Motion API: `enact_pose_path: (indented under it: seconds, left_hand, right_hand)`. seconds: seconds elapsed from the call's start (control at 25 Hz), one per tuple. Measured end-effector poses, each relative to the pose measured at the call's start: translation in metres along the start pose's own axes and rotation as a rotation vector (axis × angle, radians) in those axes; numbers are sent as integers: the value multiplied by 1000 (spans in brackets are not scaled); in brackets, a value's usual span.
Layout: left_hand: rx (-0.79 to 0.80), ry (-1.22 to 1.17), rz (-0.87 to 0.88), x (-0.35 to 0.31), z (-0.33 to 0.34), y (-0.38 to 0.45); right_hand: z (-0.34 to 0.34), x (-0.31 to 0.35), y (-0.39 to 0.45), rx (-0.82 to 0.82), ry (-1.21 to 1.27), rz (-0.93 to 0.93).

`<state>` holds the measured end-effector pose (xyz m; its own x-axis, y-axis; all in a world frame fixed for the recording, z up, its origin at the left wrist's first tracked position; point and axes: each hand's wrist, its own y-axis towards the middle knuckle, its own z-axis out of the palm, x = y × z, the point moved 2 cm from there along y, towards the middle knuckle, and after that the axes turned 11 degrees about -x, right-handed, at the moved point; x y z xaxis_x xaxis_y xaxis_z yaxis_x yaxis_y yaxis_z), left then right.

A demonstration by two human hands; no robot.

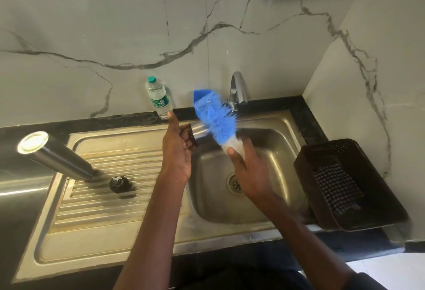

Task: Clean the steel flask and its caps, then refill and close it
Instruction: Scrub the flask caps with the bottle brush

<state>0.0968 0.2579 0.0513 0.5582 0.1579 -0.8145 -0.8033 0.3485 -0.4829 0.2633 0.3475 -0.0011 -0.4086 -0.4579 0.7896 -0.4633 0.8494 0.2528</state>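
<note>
At centre frame, a steel cap [199, 131] is clamped in the left hand [178, 149] and a blue brush [216, 119] in the right hand [250, 174]. The flask [55, 155] stands at left on the drainboard [110, 216]. Wet fingers could drop the cap.

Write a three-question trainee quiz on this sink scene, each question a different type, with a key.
1. True or false: the steel flask is in the person's left hand.
2. Which hand holds the blue bottle brush? A) left B) right C) neither
3. Fill in: the small black cap lies on the ribbed ______ of the sink.

Key
1. False. The flask stands on the drainboard; the left hand holds a steel cup cap.
2. B. The right hand grips the brush by its handle, bristles against the cup cap.
3. drainboard, just right of the flask's lower end.
</note>
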Motion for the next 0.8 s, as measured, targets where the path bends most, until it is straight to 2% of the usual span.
enact_pose_path:
  seconds: [0.12, 0.24, 0.32, 0.44, 0.64, 0.68, 0.8]
  left_hand:
    - [17, 6, 82, -8, -3, -5]
    - [25, 30, 124, -14, -7, -5]
    - [13, 103, 160, -15, -8, -4]
    - [-2, 235, 256, -14, -9, -6]
    - [77, 289, 347, -11, -11, -8]
    - [77, 293, 366, -11, -12, -7]
    - [68, 404, 471, -12, -17, -4]
  right_hand:
    - [2, -23, -1, 64, -55, 171]
    - [-6, -32, -1, 9, -40, 340]
    - [-14, -22, 3, -69, 55, 319]
    - [-22, -3, 6, -99, 132, 106]
    - [-21, -1, -4, -73, 17, -166]
    - [-18, -4, -5, -52, -1, -156]
    - [-22, -12, 2, -27, -86, 27]
